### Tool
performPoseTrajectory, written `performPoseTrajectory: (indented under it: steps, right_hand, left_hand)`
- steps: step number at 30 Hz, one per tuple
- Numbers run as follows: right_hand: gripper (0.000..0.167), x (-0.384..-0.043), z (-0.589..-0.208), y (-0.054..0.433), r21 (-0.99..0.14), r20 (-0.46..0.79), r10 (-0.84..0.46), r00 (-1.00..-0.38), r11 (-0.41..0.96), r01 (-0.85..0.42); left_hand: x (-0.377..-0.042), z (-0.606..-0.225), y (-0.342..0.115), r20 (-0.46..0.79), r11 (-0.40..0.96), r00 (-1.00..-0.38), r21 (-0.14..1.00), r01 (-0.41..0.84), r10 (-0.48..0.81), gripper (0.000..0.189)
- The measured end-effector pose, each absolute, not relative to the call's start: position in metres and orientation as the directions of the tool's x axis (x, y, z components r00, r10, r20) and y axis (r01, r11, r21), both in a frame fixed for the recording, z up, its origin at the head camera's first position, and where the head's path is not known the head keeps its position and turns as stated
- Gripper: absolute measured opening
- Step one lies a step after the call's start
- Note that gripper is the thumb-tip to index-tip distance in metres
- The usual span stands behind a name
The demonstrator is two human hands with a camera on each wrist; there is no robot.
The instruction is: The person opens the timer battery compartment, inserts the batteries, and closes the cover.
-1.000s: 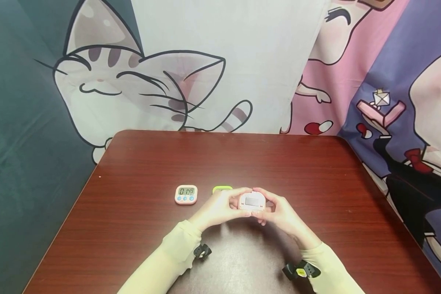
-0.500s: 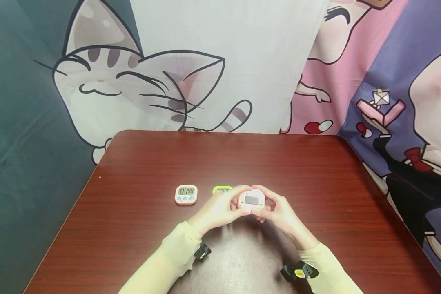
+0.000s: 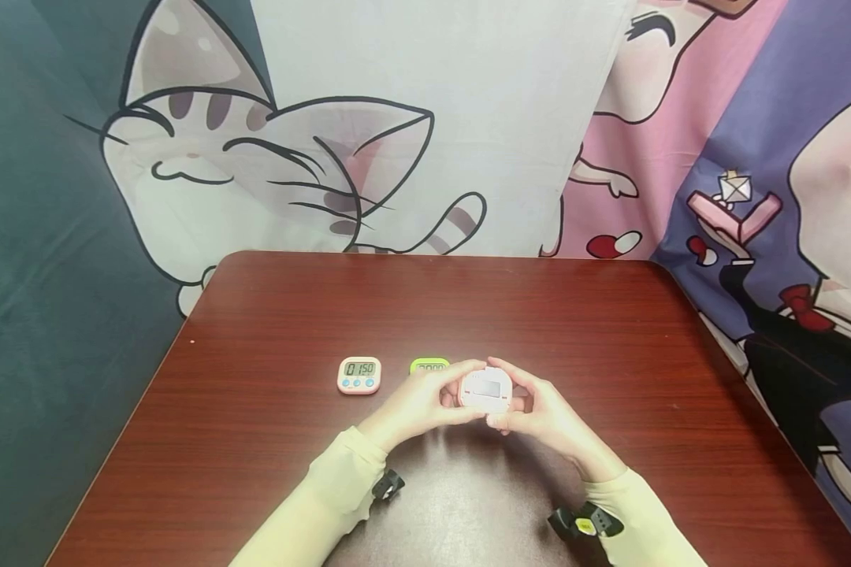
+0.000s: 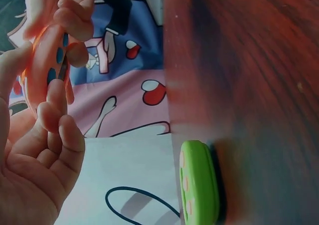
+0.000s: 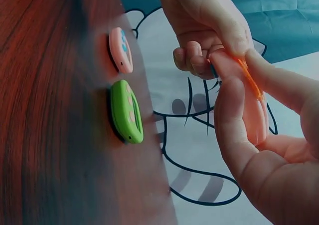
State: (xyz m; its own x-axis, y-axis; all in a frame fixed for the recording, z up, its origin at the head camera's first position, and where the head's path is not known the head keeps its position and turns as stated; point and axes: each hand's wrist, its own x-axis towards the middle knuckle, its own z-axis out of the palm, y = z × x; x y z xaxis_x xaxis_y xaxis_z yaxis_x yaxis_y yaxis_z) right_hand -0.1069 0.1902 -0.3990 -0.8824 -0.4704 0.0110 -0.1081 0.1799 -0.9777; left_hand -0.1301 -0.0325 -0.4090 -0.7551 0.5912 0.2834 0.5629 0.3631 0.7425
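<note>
Both hands hold a pink digital timer (image 3: pixel 485 390) up over the table, its pale back with a rectangular patch facing the head camera. Its blue buttons (image 4: pixel 60 54) point away from the person, as the left wrist view shows. The left hand (image 3: pixel 425 402) grips the timer's left side between thumb and fingers. On the opposite side the right hand (image 3: pixel 549 409) pinches it, thumb low and index finger at the top edge. An orange line (image 5: pixel 251 80) runs along the timer's rim in the right wrist view. Fingers hide parts of its front.
Another pink timer (image 3: pixel 359 376) with blue buttons lies on the brown table (image 3: pixel 269 315), its display reading 01:50. Beside it is a green timer (image 5: pixel 124 110), partly hidden behind the left hand in the head view. Cartoon-printed cloths (image 3: pixel 510 126) hang behind the table.
The right thumb has shifted slightly down at the held timer's lower edge, and the timer's back has tilted a little. The other pink timer's display went from 01:49 to 01:50.
</note>
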Motion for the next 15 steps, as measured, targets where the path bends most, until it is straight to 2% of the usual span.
performPoseTrajectory:
  steps: [7, 15]
  right_hand:
    - [0.073, -0.1072, -0.3975, 0.1898, -0.985, 0.019, -0.476, -0.879, 0.144, -0.099]
    - [0.067, -0.1067, -0.3982, 0.1879, -0.986, 0.035, -0.438, -0.898, 0.129, -0.101]
  left_hand:
    - [-0.1326, -0.4103, -0.0315, 0.345, 0.334, -0.744, 0.731, 0.596, 0.572, 0.055]
    - [-0.1297, -0.4093, -0.0299, 0.291, 0.368, -0.768, 0.746, 0.555, 0.570, 0.051]
